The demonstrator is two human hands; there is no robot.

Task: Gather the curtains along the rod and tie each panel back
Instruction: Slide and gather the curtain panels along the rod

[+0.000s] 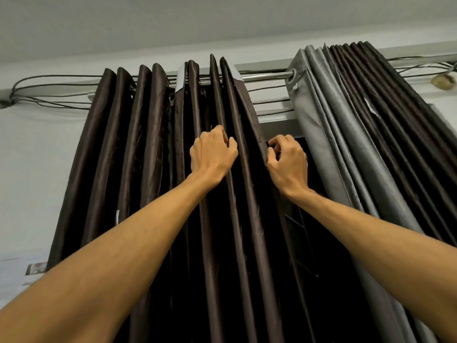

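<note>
Below the rod (264, 76), reading left to right. Beyond its left end, a bundle of cables (49, 87) runs along the wall and passes behind the curtain heads. The dark brown panel (111, 157) hangs from the rod's left and middle stretch in loose, uneven pleats, so its gathering is judged unfinished. The left hand (211, 157), under the rod's middle, has its fingers curled round one fold of this panel. The right hand (286, 159), just beside it under the bare stretch of rod, pinches the panel's free edge between thumb and curled fingers. Together the two grips bracket the last pleats, a hold suited to sliding the eyelets leftward along the rod. A dark window opening (296, 219) shows under the bare stretch. At the rod's right end the second panel (346, 132), grey lining outward, is packed into tight pleats. No tie-back is visible on either panel. A white tag (118, 216) low on the brown panel is too small to read, and no other writing appears.
</note>
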